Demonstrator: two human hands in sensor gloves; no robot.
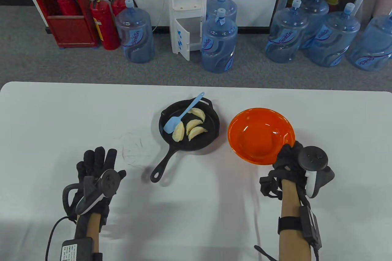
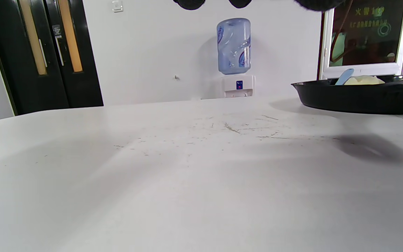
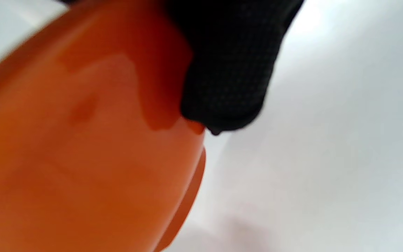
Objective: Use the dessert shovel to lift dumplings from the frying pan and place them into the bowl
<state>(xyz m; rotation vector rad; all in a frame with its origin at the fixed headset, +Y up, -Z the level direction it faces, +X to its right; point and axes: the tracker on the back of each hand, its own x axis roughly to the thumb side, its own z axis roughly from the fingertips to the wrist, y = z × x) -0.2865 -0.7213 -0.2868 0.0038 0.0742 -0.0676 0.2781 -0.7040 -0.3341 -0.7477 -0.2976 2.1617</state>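
Table view shows the pan [image 1: 211, 138] mid-table with 4 dumplings [image 1: 196, 126] inside and the blue shovel [image 1: 182, 113] lying across them. The orange bowl [image 1: 245, 126] sits just right of the pan and holds nothing.

The left hand [image 1: 98, 169] lies flat on the table [image 1: 61, 120], fingers [image 1: 101, 155] straight and spread, holding nothing, well left of the pan's handle [image 1: 162, 167]. The right hand [image 1: 291, 158] is at the bowl's near right rim; its fingers curl over the edge and appear to grip it. Right wrist view shows a gloved fingertip [image 3: 229, 87] pressed against the bowl's outer wall [image 3: 82, 157], though the picture is blurred.

By my reading no lifting has begun: the shovel is untouched and all dumplings are in the pan. The right hand seems to be placing or steadying the bowl.

The shovel's long axis runs diagonally, blade low at the pan's left side beside a dumpling, handle pointing up and away to the far right over the rim. The next move probably calls for a hand to reach to that far handle end, pinch it, and slide the blade under a dumpling. The pan's handle points toward the near left, within the left hand's reach for steadying.
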